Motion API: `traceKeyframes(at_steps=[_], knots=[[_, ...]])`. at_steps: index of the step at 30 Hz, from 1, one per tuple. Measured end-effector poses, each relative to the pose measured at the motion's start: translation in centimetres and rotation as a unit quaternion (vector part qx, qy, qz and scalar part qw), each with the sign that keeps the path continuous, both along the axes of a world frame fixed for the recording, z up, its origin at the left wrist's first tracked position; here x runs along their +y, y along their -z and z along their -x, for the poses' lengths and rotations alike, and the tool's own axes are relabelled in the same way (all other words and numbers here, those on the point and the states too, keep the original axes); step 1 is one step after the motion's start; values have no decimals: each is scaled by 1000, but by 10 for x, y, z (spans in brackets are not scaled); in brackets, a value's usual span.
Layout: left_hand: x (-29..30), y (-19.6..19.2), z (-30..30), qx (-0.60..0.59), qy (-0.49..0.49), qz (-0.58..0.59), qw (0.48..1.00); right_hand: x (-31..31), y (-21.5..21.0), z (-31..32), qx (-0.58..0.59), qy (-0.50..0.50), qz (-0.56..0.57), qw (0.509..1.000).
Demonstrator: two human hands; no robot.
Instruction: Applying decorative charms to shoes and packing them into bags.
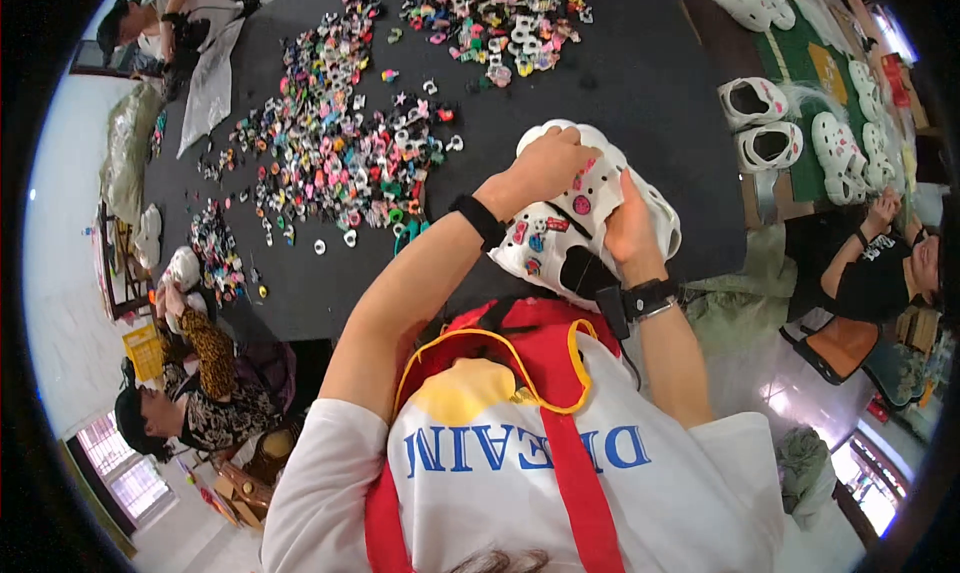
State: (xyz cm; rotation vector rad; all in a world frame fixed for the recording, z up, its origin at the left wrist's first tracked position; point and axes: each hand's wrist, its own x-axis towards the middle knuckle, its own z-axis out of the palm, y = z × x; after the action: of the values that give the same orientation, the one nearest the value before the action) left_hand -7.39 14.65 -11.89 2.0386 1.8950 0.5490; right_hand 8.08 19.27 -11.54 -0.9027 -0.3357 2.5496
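Two white clogs (535,258) are held together above the near edge of the black table. Colourful shoe charms, several of them pink, decorate the upper of the nearer one. My right hand (632,231) grips the clogs from the right side, thumb pointing up along the upper. Over the toe area, my left hand (548,165) is closed, its fingers bent down against the shoe next to a pink charm (588,164). Whatever those fingertips pinch is hidden beneath them. A dark opening shows at the nearer clog's heel end.
Loose shoe charms (340,153) lie heaped across the black table (640,33), with another pile (495,23) farther back. White clogs (770,145) stand on the right-hand side. Other people work at left (215,393), far left and right (870,273).
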Motion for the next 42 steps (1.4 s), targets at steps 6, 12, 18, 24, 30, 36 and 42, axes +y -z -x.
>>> traceKeyframes(at_steps=[6,12,18,24,30,36,42], knots=[[12,-7,15,-104,2,-24,994,11,23,-3,58,-36,-16,998],[24,-15,11,-97,-78,80,989,10,18,0,36,-28,-11,999],[29,-15,8,-101,-140,144,974,7,15,2,-19,-14,-15,1000],[27,-9,1,-30,-180,112,977,8,15,1,-22,2,5,1000],[4,0,49,-159,-275,36,948,15,26,2,42,6,2,999],[-16,-1,50,-159,-209,3,965,15,28,4,21,7,4,1000],[-12,-3,22,-18,-69,-12,997,14,23,5,10,-21,-17,1000]])
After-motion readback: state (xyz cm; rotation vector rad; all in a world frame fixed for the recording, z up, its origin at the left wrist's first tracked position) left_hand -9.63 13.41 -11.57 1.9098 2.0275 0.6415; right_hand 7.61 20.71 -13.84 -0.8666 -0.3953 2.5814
